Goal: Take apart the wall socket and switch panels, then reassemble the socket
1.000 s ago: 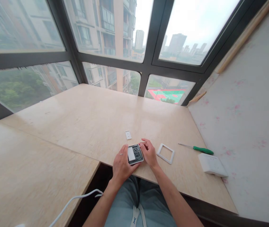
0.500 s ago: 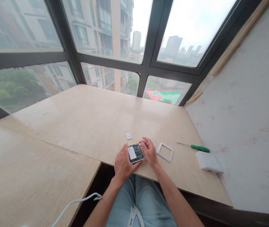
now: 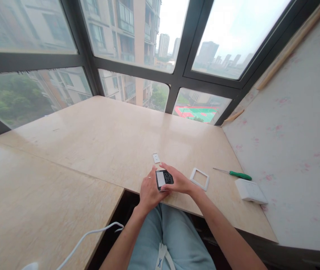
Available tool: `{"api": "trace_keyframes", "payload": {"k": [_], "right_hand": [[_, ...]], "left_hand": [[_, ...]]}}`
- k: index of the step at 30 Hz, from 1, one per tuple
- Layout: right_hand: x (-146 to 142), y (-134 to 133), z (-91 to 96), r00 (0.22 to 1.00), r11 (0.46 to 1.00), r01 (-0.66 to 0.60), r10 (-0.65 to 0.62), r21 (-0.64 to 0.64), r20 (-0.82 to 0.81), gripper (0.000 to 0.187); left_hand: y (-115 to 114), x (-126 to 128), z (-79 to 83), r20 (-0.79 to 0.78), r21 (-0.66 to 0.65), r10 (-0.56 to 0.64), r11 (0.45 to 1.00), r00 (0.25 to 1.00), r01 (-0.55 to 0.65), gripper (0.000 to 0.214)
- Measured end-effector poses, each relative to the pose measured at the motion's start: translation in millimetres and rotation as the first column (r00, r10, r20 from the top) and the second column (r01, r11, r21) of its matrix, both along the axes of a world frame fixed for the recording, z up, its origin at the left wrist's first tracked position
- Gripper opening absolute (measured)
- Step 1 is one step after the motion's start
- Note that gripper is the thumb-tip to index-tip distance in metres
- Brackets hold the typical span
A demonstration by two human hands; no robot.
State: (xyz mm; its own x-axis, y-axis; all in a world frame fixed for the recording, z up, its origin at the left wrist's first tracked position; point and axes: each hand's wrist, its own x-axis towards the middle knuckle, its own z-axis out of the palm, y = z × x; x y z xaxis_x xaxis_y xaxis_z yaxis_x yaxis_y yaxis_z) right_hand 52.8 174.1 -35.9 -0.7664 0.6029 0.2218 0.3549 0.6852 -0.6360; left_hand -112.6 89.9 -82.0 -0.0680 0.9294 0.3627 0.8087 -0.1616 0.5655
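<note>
Wears pale blue trousers of soft, lightly creased cloth, with a flat white drawstring at the near edge, bearing a small dark blue X on its left end. Has a thin, silvery ring on one finger of the left hand. Shows bare forearms left and right.

Our bare left hand, ring on one finger, curls inward; our bare right hand faces it, thumb and index finger parted. Our bare forearms slant inward from below.
</note>
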Motion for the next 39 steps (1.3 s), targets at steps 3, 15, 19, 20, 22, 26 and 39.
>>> {"api": "trace_keyframes", "payload": {"k": [3, 15, 19, 20, 22, 26, 39], "right_hand": [[-7, 4, 7.0, 0.991, 0.981, -0.103, 0.086, 0.164, 0.105, 0.096], [-16, -4, 8.2, 0.945, 0.840, -0.283, 0.162, 0.463, 0.283, 0.071], [-18, -5, 9.0, 0.929, 0.789, -0.325, 0.162, 0.521, 0.333, 0.070], [-18, -6, 9.5, 0.923, 0.770, -0.337, 0.158, 0.542, 0.350, 0.070], [-18, -7, 10.6, 0.912, 0.731, -0.358, 0.143, 0.580, 0.384, 0.068], [-20, -8, 12.6, 0.895, 0.698, -0.380, 0.110, 0.607, 0.433, 0.065], [-24, -6, 20.0, 0.857, 0.655, -0.447, 0.117, 0.610, 0.502, 0.063]], "left_hand": [[0, 0, 1.0, 0.008, -0.017, -0.008, 1.000, 1.000, 0.008, 0.112], [4, 0, -9.6, 0.034, 0.048, -0.009, 0.999, 0.999, 0.007, 0.110], [5, 0, -14.8, -0.007, 0.089, -0.012, 0.996, 1.000, 0.012, 0.113], [5, 0, -16.0, -0.025, 0.106, -0.006, 0.994, 1.000, 0.009, 0.113], [5, 1, -18.1, -0.053, 0.129, 0.003, 0.992, 0.999, 0.004, 0.111], [4, 2, -20.6, -0.080, 0.147, 0.020, 0.989, 0.997, -0.008, 0.105], [4, 2, -17.6, -0.122, 0.239, 0.056, 0.971, 0.991, -0.026, 0.092]]}}
